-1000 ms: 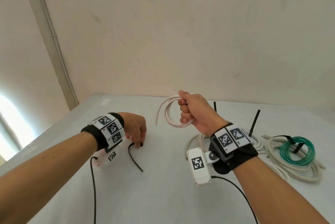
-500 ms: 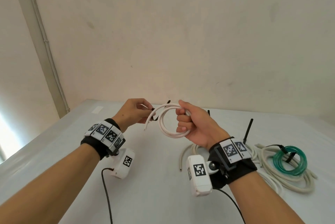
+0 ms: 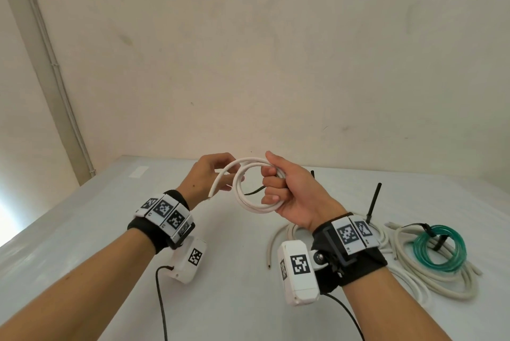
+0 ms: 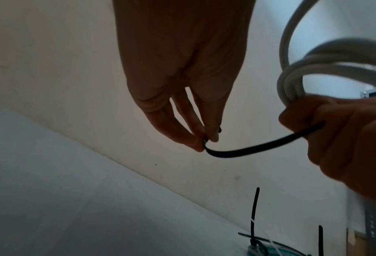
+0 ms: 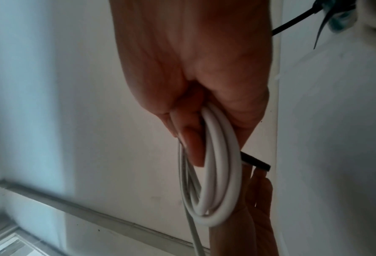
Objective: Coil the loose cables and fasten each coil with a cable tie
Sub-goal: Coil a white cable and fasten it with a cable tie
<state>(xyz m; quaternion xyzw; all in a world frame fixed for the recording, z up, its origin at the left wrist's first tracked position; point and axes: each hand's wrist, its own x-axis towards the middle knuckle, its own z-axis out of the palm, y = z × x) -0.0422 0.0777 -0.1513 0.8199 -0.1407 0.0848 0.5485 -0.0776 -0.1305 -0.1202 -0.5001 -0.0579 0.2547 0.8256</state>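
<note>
My right hand (image 3: pixel 278 186) grips a small white cable coil (image 3: pixel 242 197) held up above the table, its loose end (image 3: pixel 218 186) sticking out to the left. The same coil (image 5: pixel 213 181) runs through my curled right fingers (image 5: pixel 189 138) in the right wrist view. My left hand (image 3: pixel 212 175) sits just left of the coil and pinches one end of a black cable tie (image 4: pixel 248 149). The tie's other end runs into my right fist (image 4: pixel 336 135). A short piece of the tie (image 3: pixel 255 191) shows inside the coil's loop.
On the white table (image 3: pixel 220 285), at the right, lies a pile of loose white cables (image 3: pixel 408 266) with a tied green tube coil (image 3: pixel 441 251) on it. Black cable tie tails (image 3: pixel 374 201) stick up behind my right wrist. A wall stands close behind.
My left hand lifted the black cable tie off the table and brought it up to the coil. The tie now reaches into my right fist. Both hands moved closer together.
</note>
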